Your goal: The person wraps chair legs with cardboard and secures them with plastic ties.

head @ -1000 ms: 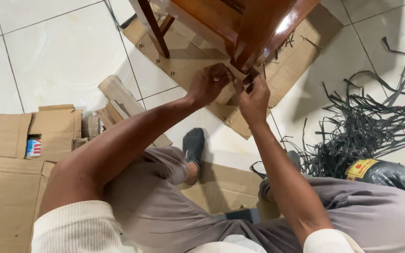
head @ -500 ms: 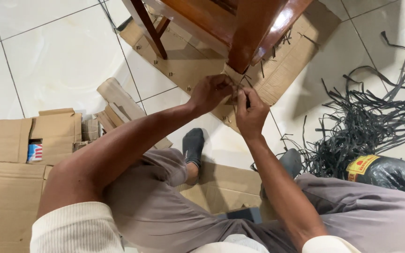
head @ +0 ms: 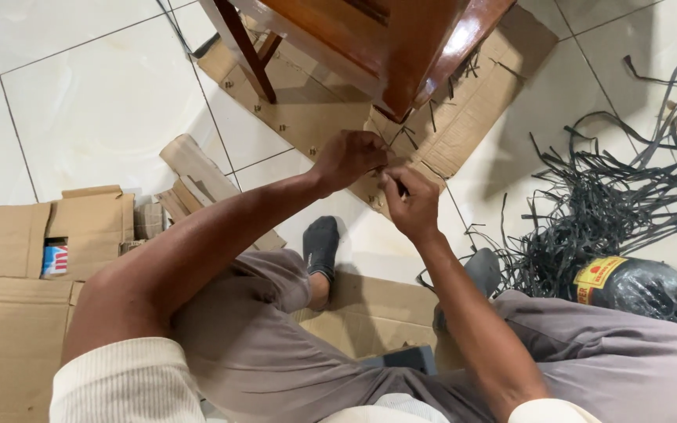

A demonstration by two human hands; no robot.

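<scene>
Left hand (head: 350, 159) and right hand (head: 409, 202) meet below the wooden chair (head: 385, 47), fingers pinching a thin dark strip (head: 398, 186). Many loose strips (head: 620, 196) remain unused.

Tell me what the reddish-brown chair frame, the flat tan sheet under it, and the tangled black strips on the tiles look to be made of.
The reddish-brown chair frame looks like varnished wood: a glossy highlight over visible grain. The flat tan sheet seems to be plain matte cardboard, with fold creases and flap edges. The tangled black strips appear to be thin plastic strapping, flat and springy-looking, though the material is uncertain.
</scene>
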